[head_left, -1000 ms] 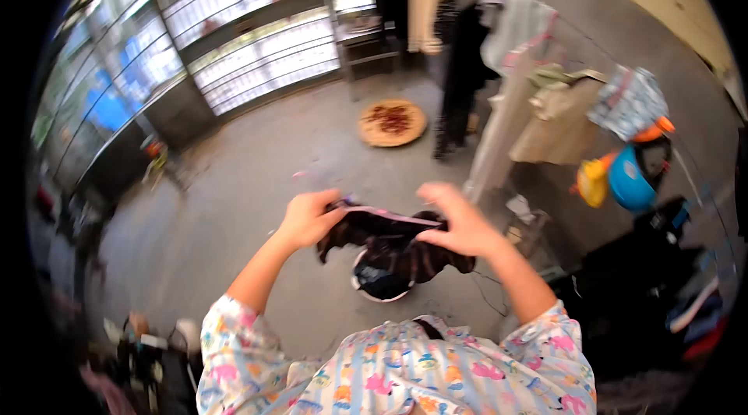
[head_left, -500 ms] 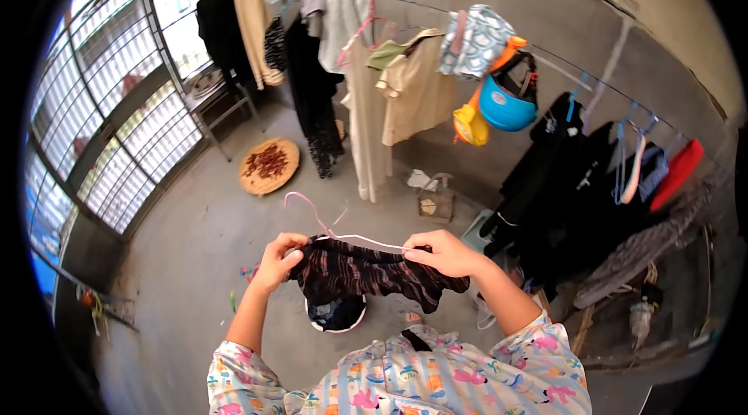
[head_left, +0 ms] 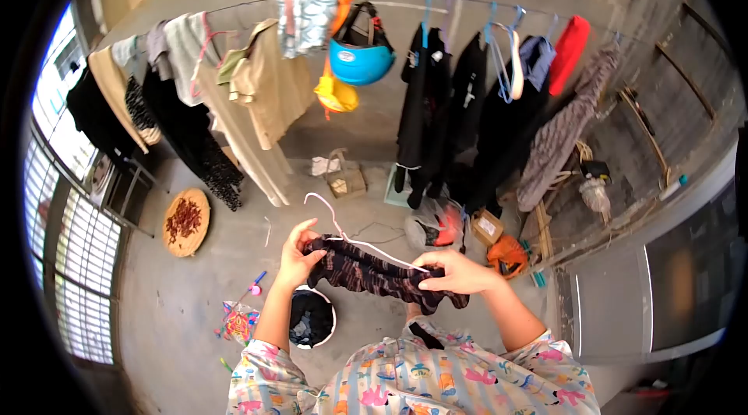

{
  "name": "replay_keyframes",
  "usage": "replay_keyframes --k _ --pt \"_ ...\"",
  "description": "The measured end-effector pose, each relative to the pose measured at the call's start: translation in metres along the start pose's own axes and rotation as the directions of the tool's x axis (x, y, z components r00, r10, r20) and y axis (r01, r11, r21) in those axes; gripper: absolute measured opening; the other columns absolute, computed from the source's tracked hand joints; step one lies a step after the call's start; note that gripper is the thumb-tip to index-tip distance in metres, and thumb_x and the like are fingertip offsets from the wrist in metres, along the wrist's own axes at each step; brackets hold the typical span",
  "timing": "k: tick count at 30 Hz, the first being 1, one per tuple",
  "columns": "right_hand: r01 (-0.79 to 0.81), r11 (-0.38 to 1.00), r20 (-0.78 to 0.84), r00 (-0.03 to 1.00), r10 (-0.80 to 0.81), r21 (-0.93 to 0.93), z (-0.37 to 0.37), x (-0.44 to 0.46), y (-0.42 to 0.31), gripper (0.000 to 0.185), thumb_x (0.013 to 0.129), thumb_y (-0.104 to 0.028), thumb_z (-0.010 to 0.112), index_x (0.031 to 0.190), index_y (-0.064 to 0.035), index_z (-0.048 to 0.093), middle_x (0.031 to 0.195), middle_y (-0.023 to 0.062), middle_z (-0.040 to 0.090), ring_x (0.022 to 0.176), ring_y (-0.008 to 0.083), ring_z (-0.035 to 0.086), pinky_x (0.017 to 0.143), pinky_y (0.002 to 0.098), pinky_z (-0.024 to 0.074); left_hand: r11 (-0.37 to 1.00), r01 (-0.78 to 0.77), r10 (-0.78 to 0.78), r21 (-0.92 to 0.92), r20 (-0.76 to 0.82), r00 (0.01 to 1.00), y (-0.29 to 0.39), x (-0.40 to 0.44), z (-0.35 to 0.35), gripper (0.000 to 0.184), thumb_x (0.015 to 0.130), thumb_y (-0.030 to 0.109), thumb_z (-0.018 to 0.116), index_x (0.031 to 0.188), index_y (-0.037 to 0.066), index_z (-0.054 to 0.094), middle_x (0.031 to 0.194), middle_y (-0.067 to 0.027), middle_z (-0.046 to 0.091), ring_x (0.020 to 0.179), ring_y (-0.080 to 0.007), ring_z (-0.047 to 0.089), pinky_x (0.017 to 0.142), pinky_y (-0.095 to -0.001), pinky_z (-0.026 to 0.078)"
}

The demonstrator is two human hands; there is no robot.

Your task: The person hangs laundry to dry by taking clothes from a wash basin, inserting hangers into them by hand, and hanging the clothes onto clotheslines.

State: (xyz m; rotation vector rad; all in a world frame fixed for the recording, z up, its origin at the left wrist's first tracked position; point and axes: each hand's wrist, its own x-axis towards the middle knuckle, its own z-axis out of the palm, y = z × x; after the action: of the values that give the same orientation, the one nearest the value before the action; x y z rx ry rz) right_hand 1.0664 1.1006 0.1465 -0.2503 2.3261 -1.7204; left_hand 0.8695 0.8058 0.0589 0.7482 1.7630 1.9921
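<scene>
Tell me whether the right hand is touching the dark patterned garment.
Touching. The head view shows it: the right hand grips the dark patterned garment near one end, its thumb lying across the fabric.

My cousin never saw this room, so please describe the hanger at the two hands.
Start at the colourful printed shirt, then go forward to the dark garment spread between the left hand and right hand. Along its upper edge runs a thin hanger, whitish with a pinkish top. Unlike the hangers hung among the clothes, it is down at the hands.
</scene>
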Motion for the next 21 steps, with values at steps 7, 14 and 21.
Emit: replay_keyframes --k 7,14,21 --pt "0.029 0.996 -0.151 0.988 -0.017 0.079 -0.046 -0.044 0.069 0.029 0.090 -0.009 0.064 0.117 0.0002 0.060 0.102 0.0028 0.065 0.094 0.0093 0.056 0.085 0.0262 0.0471 0.896 0.149 -0.168 0.418 0.010 0.986 -0.048 0.031 0.038 0.049 0.078 0.003 0.075 0.124 0.006 0.058 0.097 -0.0041 0.059 0.088 -0.0155 0.059 0.075 -0.0307 0.052" --pt "-0.074 0.978 -0.154 0.982 0.105 0.194 -0.169 -0.122 0.101 0.028 0.090 -0.013 0.063 0.115 -0.0006 0.061 0.100 0.0049 0.067 0.091 0.0111 0.059 0.083 0.0284 0.0484 0.923 0.257 -0.311 0.287 0.164 0.936 -0.071 0.115 0.181 0.025 0.089 0.010 0.068 0.109 -0.003 0.061 0.085 -0.0043 0.066 0.073 -0.0103 0.061 0.065 -0.0255 0.051" --pt "-0.097 0.964 -0.278 0.946 0.166 0.247 -0.276 -0.221 0.096 0.029 0.091 -0.013 0.065 0.117 -0.0009 0.063 0.089 0.0009 0.067 0.080 0.0064 0.058 0.071 0.0248 0.0490 0.947 -0.062 -0.074 0.315 0.403 0.912 -0.043 0.215 0.362 0.040 0.081 0.010 0.075 0.118 0.002 0.062 0.100 -0.0043 0.065 0.090 -0.0113 0.059 0.084 -0.0301 0.048"
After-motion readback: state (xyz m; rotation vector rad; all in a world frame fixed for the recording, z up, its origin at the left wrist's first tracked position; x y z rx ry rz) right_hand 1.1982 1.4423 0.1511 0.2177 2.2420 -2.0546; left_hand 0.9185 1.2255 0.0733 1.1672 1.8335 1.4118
